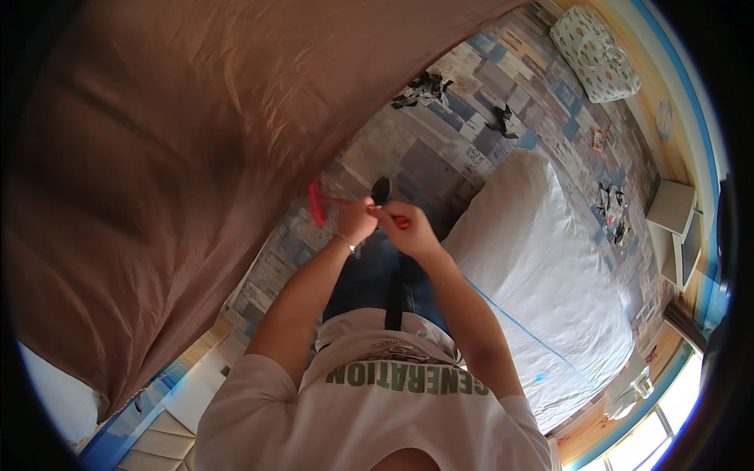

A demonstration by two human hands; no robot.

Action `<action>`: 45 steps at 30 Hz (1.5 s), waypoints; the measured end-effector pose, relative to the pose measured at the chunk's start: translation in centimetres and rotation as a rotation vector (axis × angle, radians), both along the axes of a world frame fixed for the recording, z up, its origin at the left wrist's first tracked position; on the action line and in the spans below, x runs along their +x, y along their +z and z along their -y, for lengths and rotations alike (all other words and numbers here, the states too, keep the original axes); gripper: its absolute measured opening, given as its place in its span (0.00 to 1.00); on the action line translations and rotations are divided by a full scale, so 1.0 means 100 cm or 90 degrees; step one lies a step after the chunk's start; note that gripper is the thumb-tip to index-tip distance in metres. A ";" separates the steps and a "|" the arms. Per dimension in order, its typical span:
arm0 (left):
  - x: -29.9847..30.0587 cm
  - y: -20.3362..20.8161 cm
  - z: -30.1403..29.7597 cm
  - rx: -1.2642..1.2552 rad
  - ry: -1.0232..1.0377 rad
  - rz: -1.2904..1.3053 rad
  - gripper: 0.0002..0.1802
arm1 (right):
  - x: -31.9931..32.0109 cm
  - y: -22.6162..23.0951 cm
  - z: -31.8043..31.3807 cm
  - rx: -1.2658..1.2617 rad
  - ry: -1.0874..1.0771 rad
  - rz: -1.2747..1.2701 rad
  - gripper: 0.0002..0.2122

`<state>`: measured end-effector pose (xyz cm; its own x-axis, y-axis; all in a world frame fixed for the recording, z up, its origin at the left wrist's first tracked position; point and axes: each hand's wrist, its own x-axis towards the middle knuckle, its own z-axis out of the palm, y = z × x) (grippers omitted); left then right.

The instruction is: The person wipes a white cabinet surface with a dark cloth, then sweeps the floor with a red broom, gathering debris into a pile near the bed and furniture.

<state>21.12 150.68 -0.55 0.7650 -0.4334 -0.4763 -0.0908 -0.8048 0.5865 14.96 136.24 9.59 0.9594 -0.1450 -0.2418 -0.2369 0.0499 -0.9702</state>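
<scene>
My left hand and my right hand meet in front of my waist, fingers closed and pinching close together. A thin red strip hangs in a loop to the left of my left hand and runs into its fingers. More red shows within the curled fingers of my right hand; it looks like the same strip, though most of it is hidden. Just beyond my hands is a dark shoe on the floor. A large brown sheet of fabric hangs close by on the left.
White bedding with a blue cord across it bulges at my right. Black-and-white bundles lie on the patchwork-patterned floor. A patterned cushion-like bundle and a small open cabinet stand along the right wall.
</scene>
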 end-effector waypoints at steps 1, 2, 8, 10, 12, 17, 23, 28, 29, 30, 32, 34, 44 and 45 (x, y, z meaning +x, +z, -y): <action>-0.001 0.006 0.018 0.013 0.014 0.011 0.11 | -0.001 0.005 0.010 -0.014 -0.021 0.008 0.06; 0.001 0.015 0.037 -0.010 -0.017 0.023 0.10 | -0.004 0.007 0.019 -0.024 -0.059 0.029 0.06; 0.023 0.062 0.116 -0.143 -0.147 -0.040 0.11 | -0.011 0.079 0.065 -0.201 -0.129 0.036 0.04; 0.032 0.083 0.127 -0.143 -0.200 -0.006 0.11 | -0.010 0.096 0.075 -0.236 -0.132 0.081 0.03; 0.040 0.109 0.132 -0.116 -0.206 0.005 0.11 | -0.008 0.108 0.080 -0.241 -0.140 0.112 0.02; 0.092 0.086 0.114 -0.017 -0.276 0.074 0.11 | 0.029 0.072 0.070 -0.050 -0.220 0.030 0.05; 0.140 0.020 0.125 -0.034 -0.311 -0.004 0.13 | 0.078 0.030 0.075 -0.078 -0.292 0.025 0.07; 0.130 0.039 0.182 -0.019 -0.380 -0.019 0.14 | 0.074 0.051 0.109 -0.145 -0.371 -0.016 0.09; 0.127 0.040 0.192 -0.019 -0.405 -0.037 0.14 | 0.070 0.055 0.111 -0.162 -0.385 -0.053 0.09; 0.122 0.043 0.199 -0.076 -0.406 -0.053 0.14 | 0.063 0.059 0.113 -0.166 -0.398 -0.073 0.08; 0.111 0.050 0.216 -0.087 -0.451 -0.069 0.14 | 0.051 0.076 0.118 -0.154 -0.448 -0.142 0.07; 0.098 0.062 0.231 -0.097 -0.477 -0.054 0.14 | 0.038 0.083 0.122 -0.177 -0.497 -0.162 0.07; 0.126 0.078 0.261 -0.194 -0.539 0.007 0.13 | 0.042 0.094 0.149 -0.158 -0.554 -0.024 0.05; 0.140 0.076 0.262 -0.165 -0.536 0.036 0.13 | 0.051 0.078 0.152 -0.161 -0.533 -0.032 0.05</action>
